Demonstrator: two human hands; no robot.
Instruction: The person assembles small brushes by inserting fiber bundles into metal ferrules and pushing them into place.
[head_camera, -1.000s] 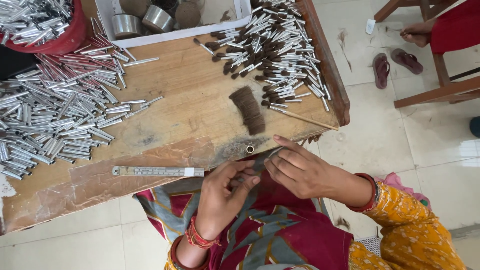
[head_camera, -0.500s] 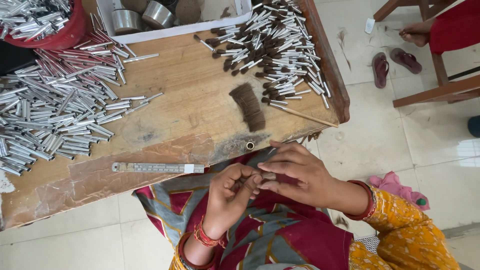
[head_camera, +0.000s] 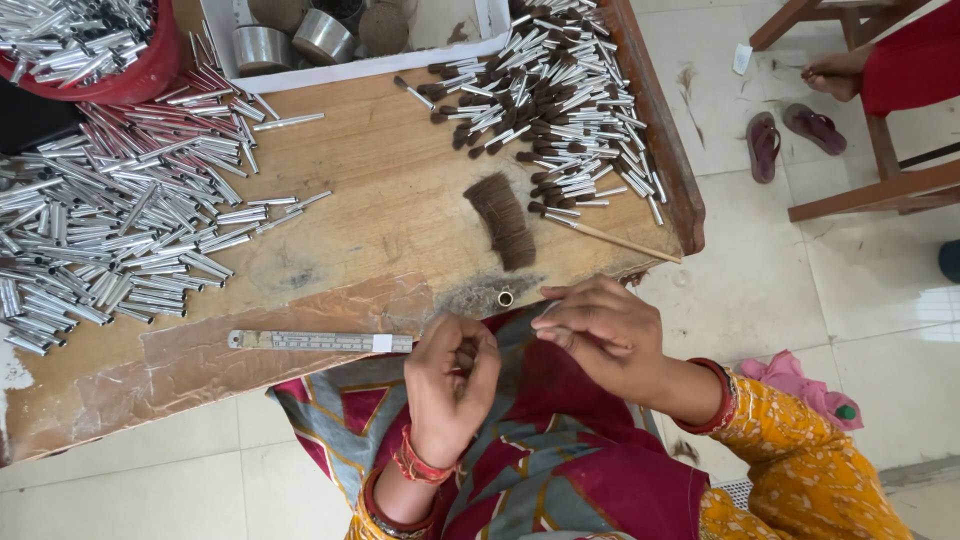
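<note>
**Bristles pinched at the bench edge**

The left hand (head_camera: 452, 372) is curled shut, thumb against fingertips, on what looks like a small dark pinch of bristle; the fibres are mostly hidden, so that much is a judgement. The right hand (head_camera: 603, 335) hovers just beside it, fingers drawn together on something thin and pale, possibly a metal tube, though it is too small to tell. The two hands are close but apart, over the person's lap at the near edge of the wooden bench (head_camera: 400, 200).

Just beyond the knuckles a small upright ferrule (head_camera: 505, 298) stands on the bench, with a steel ruler (head_camera: 320, 341) lying to its left. Farther off lies a loose tuft of dark hair (head_camera: 503, 218), then a heap of finished brush heads (head_camera: 560, 100) at the far right and a spread of bare metal tubes (head_camera: 120, 240) at the left.

The pinch could splay or shed fibres into the lap if the grip slackens, since nothing lies under the hands.

Half a second ago the hands were touching; they now stand slightly separated, the right one lifted toward the bench edge.
</note>
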